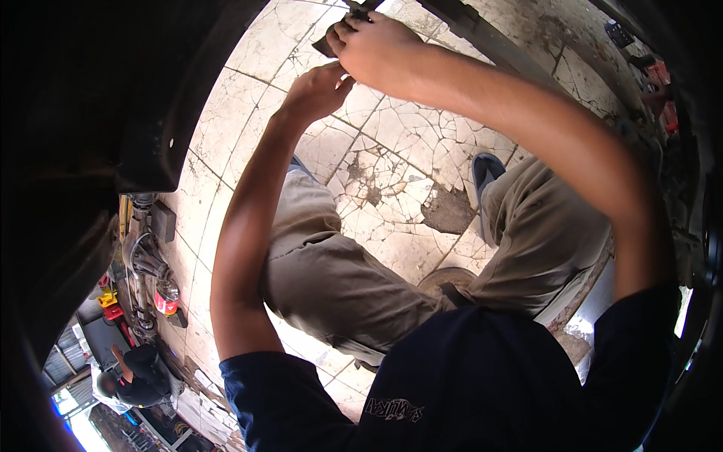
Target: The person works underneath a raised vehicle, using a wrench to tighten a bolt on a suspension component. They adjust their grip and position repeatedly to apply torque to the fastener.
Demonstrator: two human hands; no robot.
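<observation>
Hands: up at the top of the view, right hand [379, 49] over a part [325, 47], left hand [316, 92] just below and to its left; whether the two touch is hard to tell.
Legs: left leg [331, 279] and right leg [546, 233] spread wide below the hands, tiled floor [395, 169] between them.
Shoe: here it sits, at the far end of the right leg.
Broken patch [449, 209]: in the floor, between the legs, nearer the right.
Upper right: a beam [493, 38] slants past, beyond the right forearm.
Left side: an axle [143, 252], a bottle [166, 303] beside it.
Lower left: another person [143, 388], well apart from the hands.
</observation>
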